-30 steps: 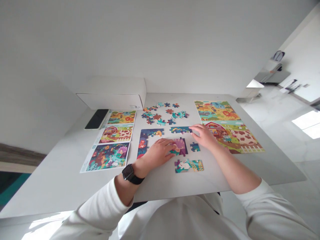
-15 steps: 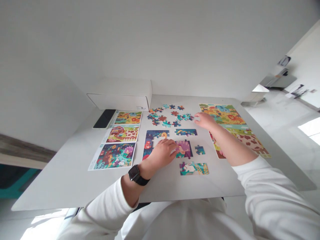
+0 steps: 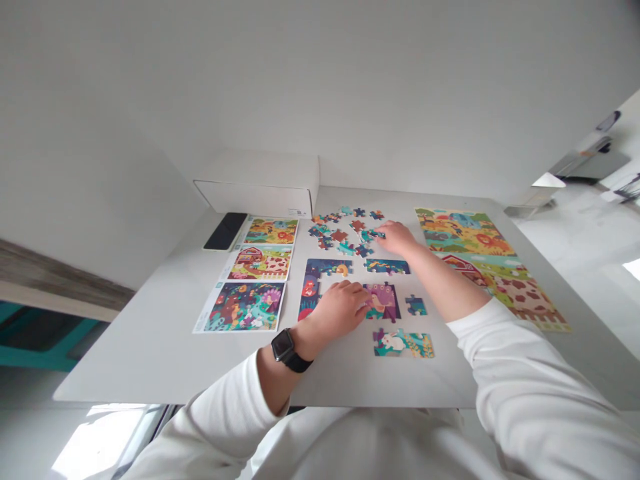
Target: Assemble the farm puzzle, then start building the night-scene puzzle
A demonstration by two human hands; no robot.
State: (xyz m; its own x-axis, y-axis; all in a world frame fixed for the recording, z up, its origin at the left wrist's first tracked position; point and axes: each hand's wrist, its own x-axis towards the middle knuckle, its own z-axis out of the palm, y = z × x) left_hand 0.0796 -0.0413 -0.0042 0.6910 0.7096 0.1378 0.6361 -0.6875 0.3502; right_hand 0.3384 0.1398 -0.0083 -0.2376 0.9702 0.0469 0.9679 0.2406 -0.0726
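Note:
My left hand [image 3: 340,308], with a black watch on its wrist, lies curled on the table, its fingertips resting on a purple joined puzzle section [image 3: 386,300]. My right hand [image 3: 395,237] reaches far out to the pile of loose puzzle pieces [image 3: 345,230], its fingers closing on a teal piece there. Between the hands lie a dark blue corner section [image 3: 320,280], a teal strip of joined pieces [image 3: 387,267], a single blue piece [image 3: 416,306] and a rabbit section [image 3: 403,343].
A finished farm-and-lion puzzle [image 3: 487,260] lies at the right. Three reference picture cards [image 3: 255,273] lie at the left, beside a black phone [image 3: 225,231]. A white box [image 3: 263,183] stands at the back against the wall. The white table [image 3: 150,347] ends near my chest.
My right hand has moved from the teal strip outward and left to the loose pile. My left hand has stayed on the purple section. The view has shifted left.

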